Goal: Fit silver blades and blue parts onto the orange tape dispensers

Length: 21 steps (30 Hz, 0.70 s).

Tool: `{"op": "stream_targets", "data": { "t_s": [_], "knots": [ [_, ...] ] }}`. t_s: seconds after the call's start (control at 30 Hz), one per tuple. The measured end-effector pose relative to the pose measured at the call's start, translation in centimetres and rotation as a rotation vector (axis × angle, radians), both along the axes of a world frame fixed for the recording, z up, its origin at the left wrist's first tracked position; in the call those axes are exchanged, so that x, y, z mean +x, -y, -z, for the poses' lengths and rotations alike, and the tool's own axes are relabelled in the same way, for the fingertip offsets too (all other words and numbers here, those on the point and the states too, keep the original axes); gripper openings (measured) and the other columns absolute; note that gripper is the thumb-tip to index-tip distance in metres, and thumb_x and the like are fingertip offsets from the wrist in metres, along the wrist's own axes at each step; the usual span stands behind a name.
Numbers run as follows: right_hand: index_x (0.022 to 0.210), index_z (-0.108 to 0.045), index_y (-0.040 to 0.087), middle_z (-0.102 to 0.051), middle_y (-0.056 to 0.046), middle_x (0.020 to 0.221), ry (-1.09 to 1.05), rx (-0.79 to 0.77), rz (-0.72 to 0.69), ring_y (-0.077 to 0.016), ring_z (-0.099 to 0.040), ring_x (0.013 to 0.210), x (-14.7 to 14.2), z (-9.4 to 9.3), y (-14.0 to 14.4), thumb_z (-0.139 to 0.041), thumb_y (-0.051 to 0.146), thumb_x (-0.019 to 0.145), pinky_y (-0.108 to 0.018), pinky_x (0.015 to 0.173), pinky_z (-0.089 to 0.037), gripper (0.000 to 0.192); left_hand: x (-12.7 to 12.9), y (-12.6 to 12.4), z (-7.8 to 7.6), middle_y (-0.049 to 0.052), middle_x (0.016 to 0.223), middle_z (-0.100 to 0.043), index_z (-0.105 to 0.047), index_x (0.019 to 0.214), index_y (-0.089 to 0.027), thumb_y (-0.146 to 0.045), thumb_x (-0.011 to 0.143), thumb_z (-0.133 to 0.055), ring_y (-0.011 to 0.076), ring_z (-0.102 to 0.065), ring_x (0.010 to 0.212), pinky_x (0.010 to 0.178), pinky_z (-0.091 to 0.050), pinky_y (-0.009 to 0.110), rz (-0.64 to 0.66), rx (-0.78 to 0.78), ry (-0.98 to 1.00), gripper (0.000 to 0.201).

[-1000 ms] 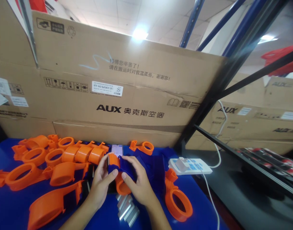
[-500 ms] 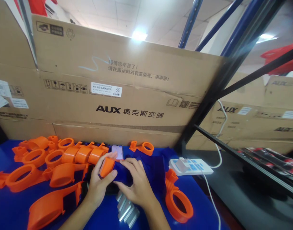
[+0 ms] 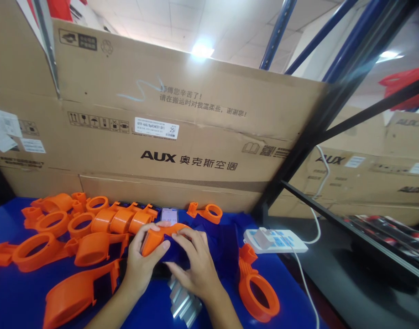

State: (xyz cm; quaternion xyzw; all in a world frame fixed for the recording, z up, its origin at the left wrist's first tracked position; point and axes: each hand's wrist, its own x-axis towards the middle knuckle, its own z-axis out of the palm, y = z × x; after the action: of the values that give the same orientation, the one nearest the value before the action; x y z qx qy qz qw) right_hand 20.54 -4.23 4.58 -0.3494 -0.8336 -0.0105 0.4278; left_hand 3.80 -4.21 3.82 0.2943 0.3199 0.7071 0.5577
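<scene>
Between my hands is an orange plastic tape dispenser (image 3: 152,243), held tilted above the table. My left hand (image 3: 140,257) grips its blocky end, with the thumb on the near side and the fingers behind. My right hand (image 3: 196,262) is closed around its other end, where a dark blue surface shows under the orange edge; much of this is hidden by the fingers. Just below my right hand lie several silver metal pieces (image 3: 184,299), side by side. A lit phone (image 3: 170,215) lies behind my hands.
Several more orange dispensers (image 3: 88,249) crowd the left of the blue table (image 3: 18,301). One orange dispenser (image 3: 259,297) lies at right and another (image 3: 213,212) at the back. A white power strip (image 3: 281,241) with cables sits near the black shelf post (image 3: 295,132). A cardboard box (image 3: 196,132) walls the back.
The held dispenser has turned in my hands, so more of its orange upper edge shows and less of the dark blue side. The whole view has shifted slightly.
</scene>
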Motion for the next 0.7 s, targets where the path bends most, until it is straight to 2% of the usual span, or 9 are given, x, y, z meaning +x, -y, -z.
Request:
{"op": "stream_targets", "data": {
  "t_s": [0.13, 0.3, 0.37, 0.43, 0.5, 0.57, 0.63, 0.7],
  "knots": [
    [0.139, -0.055, 0.025, -0.065, -0.015, 0.125, 0.011, -0.007, 0.002, -0.0338, -0.064, 0.115, -0.1, -0.1, 0.1, -0.080, 0.038, 0.087, -0.051, 0.093, -0.053, 0.059, -0.1, -0.1, 0.3, 0.006, 0.114, -0.077, -0.065, 0.093, -0.028, -0.026, 0.059, -0.095, 0.0385, -0.062, 0.127, 0.109, -0.047, 0.051, -0.041, 0.049, -0.092, 0.045],
    [0.140, -0.056, 0.023, -0.066, -0.016, 0.127, -0.008, 0.003, 0.007, -0.0340, -0.064, 0.116, -0.2, -0.2, 0.2, -0.079, 0.038, 0.087, -0.051, 0.094, -0.053, 0.059, -0.6, -0.8, 1.7, 0.007, 0.120, -0.076, -0.068, 0.102, -0.026, -0.032, 0.066, -0.092, 0.0360, -0.065, 0.125, 0.111, -0.048, 0.049, -0.038, 0.085, -0.160, 0.044],
    [0.143, -0.055, 0.022, -0.067, -0.016, 0.129, -0.038, -0.005, 0.015, -0.0344, -0.064, 0.116, 0.0, -0.3, 0.2, -0.078, 0.040, 0.088, -0.051, 0.096, -0.052, 0.062, -0.7, -0.8, 2.1, 0.009, 0.128, -0.074, -0.067, 0.115, -0.026, -0.038, 0.075, -0.086, 0.0350, -0.063, 0.128, 0.112, -0.047, 0.049, 0.020, 0.103, -0.181, 0.046],
    [0.144, -0.056, 0.022, -0.068, -0.015, 0.128, -0.093, -0.036, 0.030, -0.0340, -0.065, 0.114, 0.4, -0.3, -0.1, -0.071, 0.041, 0.093, -0.051, 0.097, -0.051, 0.057, -0.7, -0.4, 2.0, 0.011, 0.138, -0.069, -0.064, 0.131, -0.026, -0.043, 0.083, -0.079, 0.0346, -0.059, 0.134, 0.115, -0.045, 0.049, 0.116, 0.146, -0.185, 0.052],
    [0.135, -0.064, 0.023, -0.073, -0.013, 0.119, -0.181, -0.097, 0.049, -0.0313, -0.069, 0.108, 0.8, -0.1, -0.5, -0.057, 0.039, 0.102, -0.049, 0.096, -0.052, 0.038, -0.4, 0.2, 1.7, 0.012, 0.147, -0.063, -0.057, 0.143, -0.026, -0.041, 0.087, -0.076, 0.0353, -0.053, 0.141, 0.118, -0.042, 0.049, 0.237, 0.221, -0.230, 0.062],
    [0.121, -0.072, 0.023, -0.076, -0.010, 0.104, -0.286, -0.174, 0.066, -0.0277, -0.071, 0.096, 1.0, 0.3, -1.0, -0.043, 0.036, 0.108, -0.043, 0.089, -0.054, 0.035, 0.0, 0.8, 1.5, 0.011, 0.154, -0.056, -0.052, 0.150, -0.026, -0.036, 0.086, -0.079, 0.0359, -0.046, 0.146, 0.121, -0.038, 0.050, 0.327, 0.290, -0.330, 0.070],
    [0.118, -0.074, 0.023, -0.076, -0.010, 0.101, -0.365, -0.239, 0.061, -0.0266, -0.071, 0.093, 0.9, 0.9, -1.3, -0.035, 0.037, 0.111, -0.042, 0.088, -0.056, 0.042, 0.4, 1.1, 1.6, 0.009, 0.159, -0.051, -0.048, 0.154, -0.027, -0.034, 0.086, -0.079, 0.0356, -0.042, 0.149, 0.123, -0.036, 0.050, 0.349, 0.303, -0.419, 0.075],
    [0.131, -0.069, 0.024, -0.074, -0.011, 0.116, -0.379, -0.286, 0.024, -0.0285, -0.068, 0.109, 0.7, 1.5, -1.4, -0.032, 0.041, 0.111, -0.045, 0.100, -0.053, 0.044, 0.5, 1.1, 1.9, 0.009, 0.161, -0.049, -0.044, 0.157, -0.026, -0.036, 0.087, -0.078, 0.0348, -0.040, 0.150, 0.124, -0.035, 0.049, 0.328, 0.263, -0.455, 0.078]
  ]
}}
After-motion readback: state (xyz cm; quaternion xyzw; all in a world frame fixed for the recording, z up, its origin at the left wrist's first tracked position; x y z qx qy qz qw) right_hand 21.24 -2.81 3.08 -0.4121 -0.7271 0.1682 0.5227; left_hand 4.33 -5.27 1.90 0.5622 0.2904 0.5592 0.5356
